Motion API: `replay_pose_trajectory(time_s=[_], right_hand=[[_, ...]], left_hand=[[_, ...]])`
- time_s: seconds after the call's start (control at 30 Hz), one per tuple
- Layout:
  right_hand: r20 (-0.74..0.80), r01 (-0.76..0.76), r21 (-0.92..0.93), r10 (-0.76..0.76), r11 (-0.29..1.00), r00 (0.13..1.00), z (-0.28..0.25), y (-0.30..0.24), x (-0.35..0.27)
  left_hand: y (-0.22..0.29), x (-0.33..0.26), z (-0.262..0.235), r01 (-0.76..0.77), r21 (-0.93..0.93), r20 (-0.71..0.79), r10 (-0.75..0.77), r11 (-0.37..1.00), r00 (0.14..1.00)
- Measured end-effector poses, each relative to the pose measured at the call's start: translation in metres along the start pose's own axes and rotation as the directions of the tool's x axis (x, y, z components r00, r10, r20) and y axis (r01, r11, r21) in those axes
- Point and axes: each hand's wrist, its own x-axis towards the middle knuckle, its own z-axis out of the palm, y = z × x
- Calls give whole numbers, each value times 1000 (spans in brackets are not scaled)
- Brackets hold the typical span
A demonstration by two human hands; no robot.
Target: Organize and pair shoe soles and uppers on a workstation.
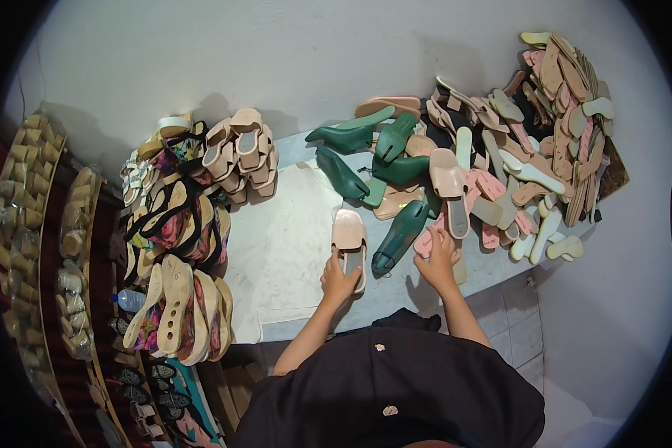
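Observation:
My left hand (340, 282) grips the heel end of a beige slide sandal (349, 230), its broad strap pointing away from me on the white table (276, 261). At its right, my right hand (439, 261) has its fingers closed around a pink insole (424, 244); part of the piece is hidden under them. A second beige slide sandal (448, 168) lies just beyond the right hand, its heel end close to the fingertips. Between my hands rests a dark green shoe last (400, 237). More green lasts (343, 175) are heaped behind it.
Sandals with wedge soles (175, 306) and strappy pairs (243, 149) are stacked on the table's left. A large pile of loose insoles and soles (530, 164) covers the right side, against the wall. Shelves with bagged heels (30, 194) and a water bottle (131, 301) stand far left.

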Motion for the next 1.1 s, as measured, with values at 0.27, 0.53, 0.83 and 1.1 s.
replay_pose_trajectory(time_s=[0.27, 0.53, 0.83, 1.1], right_hand=[[-128, -79, -119, 64, 990, 990, -39, 64, 37], [-191, -134, -217, 93, 967, 977, -48, 109, 75], [-280, -129, -304, 41, 944, 959, -88, 143, 205], [-381, -175, -216, 82, 961, 921, -133, 148, 351]], left_hand=[[42, 19, 25, -56, -54, -68, 52, 997, 996], [101, 47, 72, -106, -131, -142, 87, 986, 986], [130, 70, 86, -186, -204, -309, 117, 961, 944], [129, 80, 86, -271, -190, -482, 151, 944, 863]])
